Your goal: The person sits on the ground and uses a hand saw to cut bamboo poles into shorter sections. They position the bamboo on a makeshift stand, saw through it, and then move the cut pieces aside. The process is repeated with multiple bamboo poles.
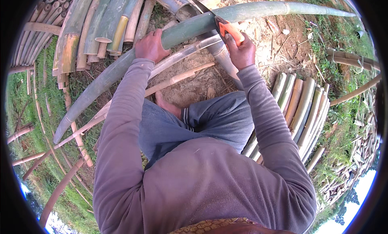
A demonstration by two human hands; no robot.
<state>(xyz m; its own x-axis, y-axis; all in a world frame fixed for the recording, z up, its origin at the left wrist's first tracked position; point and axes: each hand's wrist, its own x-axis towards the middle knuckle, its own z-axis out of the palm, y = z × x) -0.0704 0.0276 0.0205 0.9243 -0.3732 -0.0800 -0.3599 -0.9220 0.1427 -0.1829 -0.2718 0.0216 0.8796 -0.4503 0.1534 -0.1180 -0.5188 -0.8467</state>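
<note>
A long green bamboo pole lies across in front of me, its ends reaching far to the left and right. My left hand is wrapped round the pole, left of the saw. In my right hand is the orange handle of a hand saw. The dark blade crosses the pole's top and points away to the upper left; how deep it sits in the bamboo I cannot tell. Beneath the pole, a thicker grey bamboo piece slants across the ground.
Cut bamboo lengths are stacked at the far left, with thinner ones behind. Another bundle of cut bamboo lies beside my right arm. Thin bamboo strips cross the dirt by my bare foot. Offcuts are heaped at right.
</note>
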